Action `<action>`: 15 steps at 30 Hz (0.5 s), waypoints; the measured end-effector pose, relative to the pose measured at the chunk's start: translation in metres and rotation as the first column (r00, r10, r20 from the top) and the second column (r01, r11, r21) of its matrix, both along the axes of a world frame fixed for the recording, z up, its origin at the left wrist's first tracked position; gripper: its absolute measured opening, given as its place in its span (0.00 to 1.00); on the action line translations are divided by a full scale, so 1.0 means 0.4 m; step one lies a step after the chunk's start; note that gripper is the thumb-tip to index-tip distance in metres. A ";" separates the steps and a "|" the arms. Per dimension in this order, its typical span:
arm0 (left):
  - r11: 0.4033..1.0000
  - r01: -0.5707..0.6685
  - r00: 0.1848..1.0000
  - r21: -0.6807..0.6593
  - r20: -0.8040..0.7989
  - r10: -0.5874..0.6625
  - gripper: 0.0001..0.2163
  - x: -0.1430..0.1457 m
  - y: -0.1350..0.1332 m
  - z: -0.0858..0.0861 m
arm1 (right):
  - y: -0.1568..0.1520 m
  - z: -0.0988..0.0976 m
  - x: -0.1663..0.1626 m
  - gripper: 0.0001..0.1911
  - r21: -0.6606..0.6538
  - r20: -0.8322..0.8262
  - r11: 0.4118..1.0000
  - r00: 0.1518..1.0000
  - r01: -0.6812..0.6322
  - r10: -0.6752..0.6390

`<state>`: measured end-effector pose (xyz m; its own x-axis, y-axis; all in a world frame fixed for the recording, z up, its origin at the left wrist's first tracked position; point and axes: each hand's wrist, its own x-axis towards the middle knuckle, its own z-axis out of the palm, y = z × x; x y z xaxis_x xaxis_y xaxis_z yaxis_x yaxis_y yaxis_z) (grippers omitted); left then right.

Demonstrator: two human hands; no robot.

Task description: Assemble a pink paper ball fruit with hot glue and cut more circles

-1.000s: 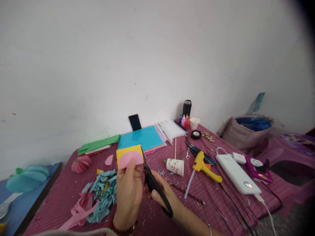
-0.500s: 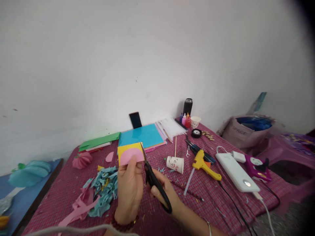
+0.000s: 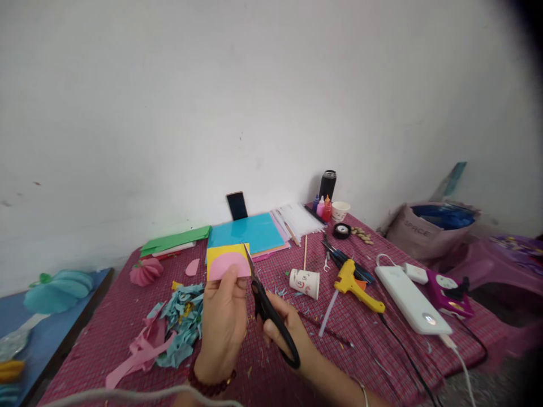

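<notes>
My left hand (image 3: pixel 225 322) pinches a yellow sheet (image 3: pixel 214 255) with a pink half-round piece (image 3: pixel 229 263) laid against it, the thumb pressing on the pink. Black scissors (image 3: pixel 269 316) are in my right hand (image 3: pixel 285 330), its fingers around the handles. The blades point up and away, and their tip is at the right edge of the yellow sheet. Below and left of my left hand lie crumpled blue scraps (image 3: pixel 184 316) and pink strips (image 3: pixel 146 345). A second pink half-round piece (image 3: pixel 192 267) rests on the tablecloth behind them.
Blue sheets (image 3: pixel 246 233) and green sheets (image 3: pixel 175 240) lie at the back, near a phone (image 3: pixel 236 204). On the right are a paper cup (image 3: pixel 304 282) on its side, a yellow glue gun (image 3: pixel 354 285) with its cable, and a white power bank (image 3: pixel 411 299). A pink pumpkin-like craft (image 3: pixel 146 272) sits left.
The whole view has shifted slightly, so things appear a little further right. Both hands keep their holds, with the scissors still at the sheet's right edge.
</notes>
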<state>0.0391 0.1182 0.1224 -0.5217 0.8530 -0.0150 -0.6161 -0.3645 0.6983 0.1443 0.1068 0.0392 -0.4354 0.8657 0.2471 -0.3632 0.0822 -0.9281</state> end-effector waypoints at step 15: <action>1.000 0.021 0.999 0.012 -0.027 -0.021 0.16 -0.018 -0.031 0.007 | -0.028 0.023 0.025 0.33 0.042 -0.023 0.997 0.998 -0.061 0.062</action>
